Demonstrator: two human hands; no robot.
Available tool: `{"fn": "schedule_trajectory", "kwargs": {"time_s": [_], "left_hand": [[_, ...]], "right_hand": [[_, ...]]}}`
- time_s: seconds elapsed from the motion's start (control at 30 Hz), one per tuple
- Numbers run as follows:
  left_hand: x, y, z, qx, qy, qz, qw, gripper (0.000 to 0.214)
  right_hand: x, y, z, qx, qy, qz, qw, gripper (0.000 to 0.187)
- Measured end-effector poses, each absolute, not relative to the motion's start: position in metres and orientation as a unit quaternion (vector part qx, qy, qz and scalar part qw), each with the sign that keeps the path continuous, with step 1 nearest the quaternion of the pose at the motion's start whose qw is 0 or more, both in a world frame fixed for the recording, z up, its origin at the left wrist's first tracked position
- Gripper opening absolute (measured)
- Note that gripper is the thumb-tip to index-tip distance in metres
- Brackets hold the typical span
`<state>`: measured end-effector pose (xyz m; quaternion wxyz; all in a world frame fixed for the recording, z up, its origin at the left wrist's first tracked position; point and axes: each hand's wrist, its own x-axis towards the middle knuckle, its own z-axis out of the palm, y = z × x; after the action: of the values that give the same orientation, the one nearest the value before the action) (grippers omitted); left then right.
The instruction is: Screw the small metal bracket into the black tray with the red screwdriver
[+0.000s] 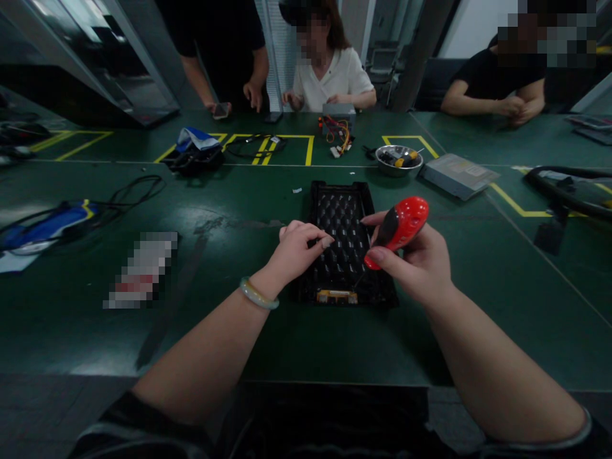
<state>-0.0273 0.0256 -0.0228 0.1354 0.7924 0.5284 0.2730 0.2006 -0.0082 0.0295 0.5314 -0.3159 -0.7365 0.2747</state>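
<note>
A black perforated metal tray-like part point(345, 210) lies flat on the green table point(306, 344) in front of me. My right hand point(417, 262) is closed round a red and black screwdriver handle point(402, 224), its shaft pointing down at the part. My left hand point(297, 250) rests on the part's left edge with thumb and fingertip pinched together; whatever they hold is too small to make out. A pale bangle point(258, 296) sits on my left wrist.
A steel bowl point(398, 159) with small parts and a grey drive unit point(458, 174) stand behind the part. Cables and blue-black items point(197, 150) lie left. Black hoses point(568, 186) lie right. Three other people sit or stand at the far edge.
</note>
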Motion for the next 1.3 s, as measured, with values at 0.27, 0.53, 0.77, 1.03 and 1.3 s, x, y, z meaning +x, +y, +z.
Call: {"fn": "schedule_trajectory", "kwargs": {"time_s": [0.27, 0.53, 0.77, 1.03, 1.3], "left_hand": [[-0.028, 0.025, -0.022, 0.797, 0.522, 0.267, 0.142, 0.026], [-0.028, 0.026, -0.024, 0.798, 0.521, 0.266, 0.146, 0.028], [-0.027, 0.027, -0.025, 0.793, 0.532, 0.261, 0.140, 0.022], [-0.028, 0.027, -0.028, 0.793, 0.528, 0.268, 0.144, 0.021], [-0.029, 0.029, -0.029, 0.791, 0.529, 0.269, 0.152, 0.021]], "right_hand": [[0.197, -0.009, 0.035, -0.306, -0.722, 0.325, 0.529, 0.041], [0.198, -0.005, 0.032, -0.284, -0.699, 0.354, 0.553, 0.054], [0.196, 0.000, 0.030, -0.279, -0.725, 0.322, 0.541, 0.092], [0.199, -0.005, 0.031, -0.284, -0.734, 0.258, 0.560, 0.068], [0.200, -0.008, 0.030, -0.298, -0.727, 0.218, 0.579, 0.058]]}}
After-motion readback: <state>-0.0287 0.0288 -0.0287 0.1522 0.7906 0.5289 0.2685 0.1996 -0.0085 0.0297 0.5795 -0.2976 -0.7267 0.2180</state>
